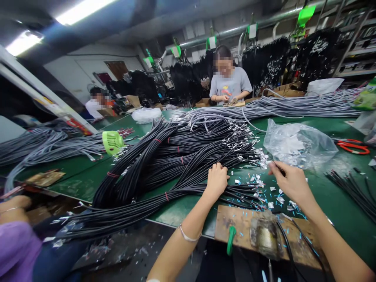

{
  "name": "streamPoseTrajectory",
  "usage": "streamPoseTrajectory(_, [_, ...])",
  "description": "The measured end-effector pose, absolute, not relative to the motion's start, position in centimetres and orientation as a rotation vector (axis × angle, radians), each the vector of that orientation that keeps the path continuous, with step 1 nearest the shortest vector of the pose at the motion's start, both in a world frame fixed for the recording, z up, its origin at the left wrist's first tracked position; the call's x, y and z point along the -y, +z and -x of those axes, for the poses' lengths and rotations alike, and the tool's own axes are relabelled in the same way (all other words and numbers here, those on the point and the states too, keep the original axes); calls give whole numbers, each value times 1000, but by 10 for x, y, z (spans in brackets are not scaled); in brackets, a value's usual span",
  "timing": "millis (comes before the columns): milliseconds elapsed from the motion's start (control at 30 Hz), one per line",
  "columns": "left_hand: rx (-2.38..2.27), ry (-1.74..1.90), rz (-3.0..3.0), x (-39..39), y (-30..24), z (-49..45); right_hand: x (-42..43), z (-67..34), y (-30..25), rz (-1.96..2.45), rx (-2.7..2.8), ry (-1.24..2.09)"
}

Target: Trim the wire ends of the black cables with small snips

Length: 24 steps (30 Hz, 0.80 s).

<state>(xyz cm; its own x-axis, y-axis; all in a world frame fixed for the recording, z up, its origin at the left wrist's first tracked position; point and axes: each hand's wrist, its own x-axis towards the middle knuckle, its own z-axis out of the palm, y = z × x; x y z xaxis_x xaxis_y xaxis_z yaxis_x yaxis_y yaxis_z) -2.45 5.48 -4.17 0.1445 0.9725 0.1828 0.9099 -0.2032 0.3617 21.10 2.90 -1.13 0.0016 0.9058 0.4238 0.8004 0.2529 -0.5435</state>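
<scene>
My left hand (217, 181) lies over the black cables (190, 190), its fingers curled round part of the bundle. To the right, above the table, my right hand (290, 182) is closed in a pinch. A small dark piece shows between its thumb and fingers, too hidden to name. Red ties hold the black cables in bundles, and their stripped white ends (249, 145) fan out between my hands. Blue and white scraps (272, 196) lie scattered below my right hand.
A wooden board (235, 219) with a green-handled clamp (231, 239) and a metal device (268, 237) sits at the front edge. Around stand a clear plastic bag (299, 145), orange-handled tool (354, 146), green fan (112, 142) and grey cables (293, 105). Co-workers sit opposite and left.
</scene>
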Motion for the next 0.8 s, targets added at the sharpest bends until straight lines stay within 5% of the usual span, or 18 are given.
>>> streamPoseTrajectory(333, [-1984,485,-2296,-59,-43,32,-32,-206,-20,1514,1885,235])
streamPoseTrajectory(800, [-1201,986,-2249,-43,-14,10,-37,-180,15,1387,1736,236])
